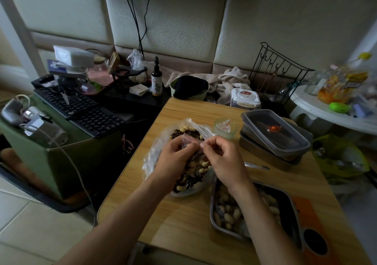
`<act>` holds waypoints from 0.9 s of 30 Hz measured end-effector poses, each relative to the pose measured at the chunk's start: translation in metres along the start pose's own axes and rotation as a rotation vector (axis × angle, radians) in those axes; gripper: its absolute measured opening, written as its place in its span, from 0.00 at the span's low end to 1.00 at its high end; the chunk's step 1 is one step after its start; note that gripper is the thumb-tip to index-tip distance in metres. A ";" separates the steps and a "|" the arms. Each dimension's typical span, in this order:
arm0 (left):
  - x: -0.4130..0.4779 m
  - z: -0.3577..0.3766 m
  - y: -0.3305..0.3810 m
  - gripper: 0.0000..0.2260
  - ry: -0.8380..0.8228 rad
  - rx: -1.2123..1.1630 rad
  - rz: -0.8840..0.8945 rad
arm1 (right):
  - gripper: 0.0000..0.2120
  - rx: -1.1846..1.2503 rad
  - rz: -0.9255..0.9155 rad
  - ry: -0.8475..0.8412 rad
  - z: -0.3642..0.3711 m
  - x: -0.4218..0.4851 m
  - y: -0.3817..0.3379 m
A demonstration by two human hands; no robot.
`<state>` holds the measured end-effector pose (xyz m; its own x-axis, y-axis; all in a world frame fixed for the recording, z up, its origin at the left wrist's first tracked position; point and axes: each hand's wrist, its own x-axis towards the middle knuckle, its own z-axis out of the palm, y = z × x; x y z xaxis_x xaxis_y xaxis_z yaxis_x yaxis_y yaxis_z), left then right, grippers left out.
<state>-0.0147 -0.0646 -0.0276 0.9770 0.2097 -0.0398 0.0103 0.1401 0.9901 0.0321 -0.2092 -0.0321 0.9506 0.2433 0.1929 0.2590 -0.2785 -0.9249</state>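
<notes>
Left hand, forearm rising from lower left, fingers curled on a small clear pouch. Right hand pinches its opposite edge, apparently a pink seal. Both are above the open nut bag on the table.

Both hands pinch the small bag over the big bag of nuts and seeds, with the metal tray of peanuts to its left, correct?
No: the head view shows the metal tray right of the big bag. The left hand and right hand do pinch the small bag.

matt wood table, shiny metal tray, clear crinkly plastic bag
</notes>
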 end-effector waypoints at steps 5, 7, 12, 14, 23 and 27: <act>-0.001 0.003 -0.001 0.08 -0.030 -0.049 -0.048 | 0.06 -0.054 -0.040 0.042 -0.002 0.001 -0.002; 0.000 0.003 -0.001 0.09 -0.025 -0.074 -0.046 | 0.06 -0.042 -0.038 0.064 -0.002 0.001 -0.003; 0.001 0.001 -0.001 0.10 -0.007 -0.097 -0.054 | 0.07 -0.006 0.001 0.030 -0.002 0.002 -0.001; 0.001 0.002 -0.001 0.10 -0.008 -0.094 -0.054 | 0.06 -0.009 0.000 0.019 -0.001 0.002 0.000; -0.001 0.002 -0.002 0.12 -0.004 -0.055 -0.027 | 0.07 -0.076 -0.008 0.024 0.004 -0.001 -0.002; 0.000 0.000 -0.002 0.08 -0.018 -0.022 0.003 | 0.07 -0.021 0.010 0.020 0.004 0.000 -0.002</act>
<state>-0.0145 -0.0654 -0.0295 0.9806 0.1932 -0.0339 0.0025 0.1603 0.9871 0.0306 -0.2051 -0.0317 0.9563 0.2216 0.1909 0.2532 -0.3006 -0.9195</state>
